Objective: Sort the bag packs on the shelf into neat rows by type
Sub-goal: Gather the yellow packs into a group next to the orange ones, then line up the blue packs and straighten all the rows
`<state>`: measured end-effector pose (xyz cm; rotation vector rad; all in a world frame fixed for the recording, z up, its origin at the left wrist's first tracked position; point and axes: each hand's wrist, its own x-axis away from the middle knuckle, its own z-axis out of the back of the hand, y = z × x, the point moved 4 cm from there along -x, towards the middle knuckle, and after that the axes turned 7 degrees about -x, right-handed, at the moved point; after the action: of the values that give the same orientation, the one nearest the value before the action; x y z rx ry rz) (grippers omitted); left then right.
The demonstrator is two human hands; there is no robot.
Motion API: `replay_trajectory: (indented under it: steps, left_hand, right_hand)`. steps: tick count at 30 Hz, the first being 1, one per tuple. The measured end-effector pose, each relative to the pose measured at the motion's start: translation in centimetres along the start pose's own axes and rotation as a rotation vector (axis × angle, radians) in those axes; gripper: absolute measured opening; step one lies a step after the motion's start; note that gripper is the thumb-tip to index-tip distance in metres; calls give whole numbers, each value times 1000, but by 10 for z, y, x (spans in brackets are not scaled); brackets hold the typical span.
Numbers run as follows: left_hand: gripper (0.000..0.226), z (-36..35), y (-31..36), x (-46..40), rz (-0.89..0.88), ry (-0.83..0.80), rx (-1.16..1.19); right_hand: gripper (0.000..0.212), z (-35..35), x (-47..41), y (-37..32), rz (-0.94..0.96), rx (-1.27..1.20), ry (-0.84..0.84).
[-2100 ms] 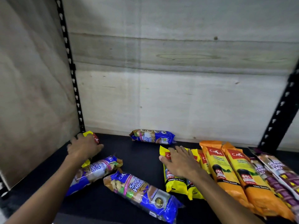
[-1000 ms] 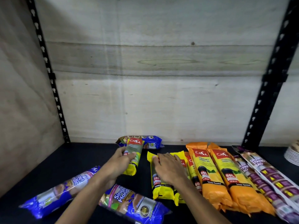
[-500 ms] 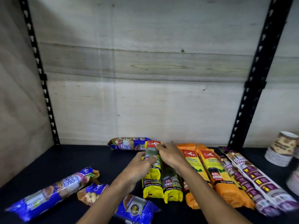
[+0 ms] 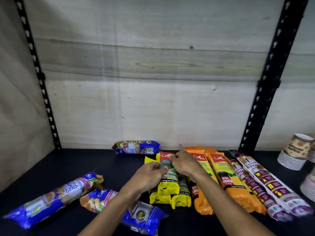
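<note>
Bag packs lie on the dark shelf (image 4: 68,164) in partial order. Yellow packs (image 4: 167,189) sit at centre, lengthwise front to back, one lying atop the others. Left hand (image 4: 150,174) has fingers curled, pinching the top yellow pack's left edge near its middle. Right hand (image 4: 183,163) is curled too, thumb and fingers gripping the same pack's upper right edge by the red label. Just right of them: two orange packs (image 4: 233,189), side by side, then two purple drawstring-bag packs (image 4: 265,183), all parallel. Blue packs unsorted: one (image 4: 136,147) crosswise against the plywood back wall (image 4: 153,82), two more at front left, one angled (image 4: 51,196), the other (image 4: 143,217) partly under the left forearm. Stacked paper cups (image 4: 294,152) stand at far right.
</note>
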<state>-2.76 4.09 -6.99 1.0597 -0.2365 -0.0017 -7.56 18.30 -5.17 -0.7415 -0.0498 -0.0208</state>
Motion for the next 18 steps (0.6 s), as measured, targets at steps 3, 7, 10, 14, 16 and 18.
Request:
replay_trajectory:
  steps: [3, 7, 10, 14, 16, 18]
  left_hand:
    - [31, 2, -5, -3, -17, 12, -110]
    - [49, 4, -5, -1, -57, 57, -227]
    - [42, 6, -3, 5, -59, 89, -297]
    - [39, 28, -9, 18, -53, 150, -358]
    - [37, 50, -15, 28, -38, 244, -415]
    - [37, 76, -26, 37, -9, 357, -484]
  right_hand:
    - [43, -2, 0, -2, 16, 50, -14]
    - [43, -8, 0, -1, 19, 87, 14]
    - [41, -9, 1, -2, 0, 94, 34]
    - [31, 2, 15, -14, 67, 128, 177]
    - [42, 4, 27, -26, 138, 140, 256]
    - [43, -2, 40, -42, 231, 151, 283]
